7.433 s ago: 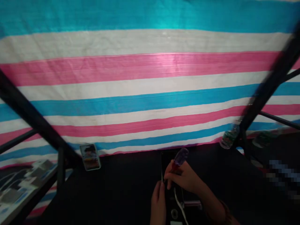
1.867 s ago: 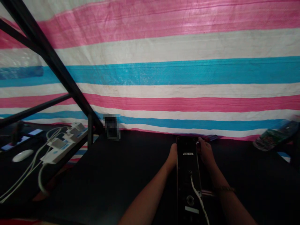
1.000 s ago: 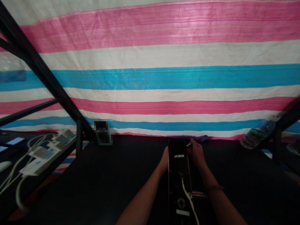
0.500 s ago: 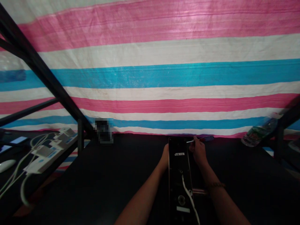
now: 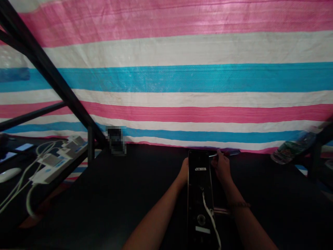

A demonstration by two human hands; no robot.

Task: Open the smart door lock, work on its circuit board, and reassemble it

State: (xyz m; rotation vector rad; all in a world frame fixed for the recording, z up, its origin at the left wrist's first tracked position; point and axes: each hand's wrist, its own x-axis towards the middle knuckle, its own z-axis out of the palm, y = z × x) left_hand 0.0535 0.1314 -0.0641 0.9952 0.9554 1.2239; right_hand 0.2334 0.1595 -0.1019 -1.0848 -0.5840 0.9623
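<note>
A long black door lock panel (image 5: pixel 194 194) is held up before me, its back side facing me. It bears a small white label near the top and another low down. A white cable (image 5: pixel 208 214) comes out of its middle and runs down, and a metal lever handle (image 5: pixel 221 210) juts from its right side. My left hand (image 5: pixel 184 172) grips the panel's upper left edge, its fingers hidden behind it. Closed round a screwdriver (image 5: pixel 235 152), my right hand (image 5: pixel 222 167) is beside the upper right edge. The screwdriver's shaft points left at that edge; whether its tip touches a screw I cannot tell.
Under my arms is a black table (image 5: pixel 117 194). A clear plastic bottle (image 5: pixel 286 151) lies tilted at the back right. A blurred-out dark object (image 5: pixel 116 140) stands back left. Farther left are a white power strip (image 5: pixel 56 168) with plugs, a mouse (image 5: pixel 9 175) and a black frame (image 5: pixel 59 85).
The whole view has shifted slightly. Both hands keep their hold on the panel and the screwdriver, with little visible movement between them.
</note>
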